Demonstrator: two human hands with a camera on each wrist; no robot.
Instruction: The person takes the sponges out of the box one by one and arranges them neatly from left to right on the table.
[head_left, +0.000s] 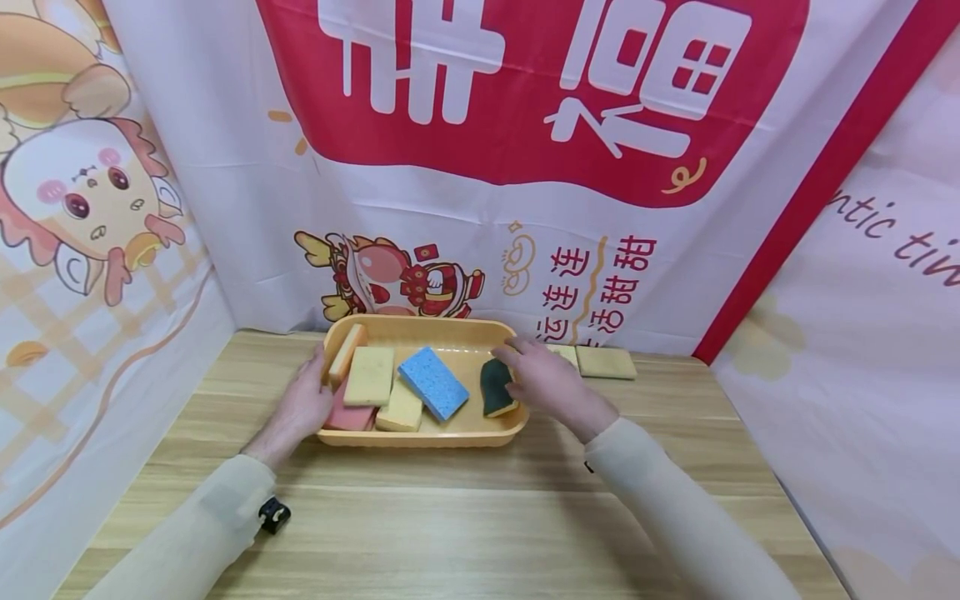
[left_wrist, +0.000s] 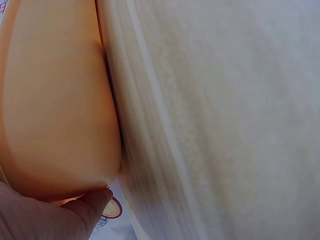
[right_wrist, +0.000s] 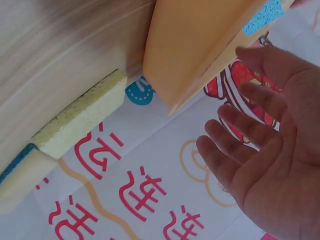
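An orange-yellow plastic tub (head_left: 420, 439) stands on the table against the back curtain. My left hand (head_left: 306, 400) holds its left end; the left wrist view shows a fingertip (left_wrist: 102, 197) against the outer wall. Over the right end hovers my right hand (head_left: 551, 383), fingers loosely spread, palm bare in the right wrist view. Close by its fingers, a dark green scouring sponge (head_left: 496, 386) leans inside the tub. Also in there are a blue sponge (head_left: 433, 383), pale yellow sponges (head_left: 370, 377), a pink one (head_left: 349, 414) and an orange-edged one (head_left: 347, 353).
Behind my right hand, a flat yellowish sponge (head_left: 606, 363) lies by the curtain, another pale one (head_left: 562, 353) beside it. Printed curtain (head_left: 660, 308) closes off the back and both sides. The wood-grain table (head_left: 450, 517) spreads in front of the tub.
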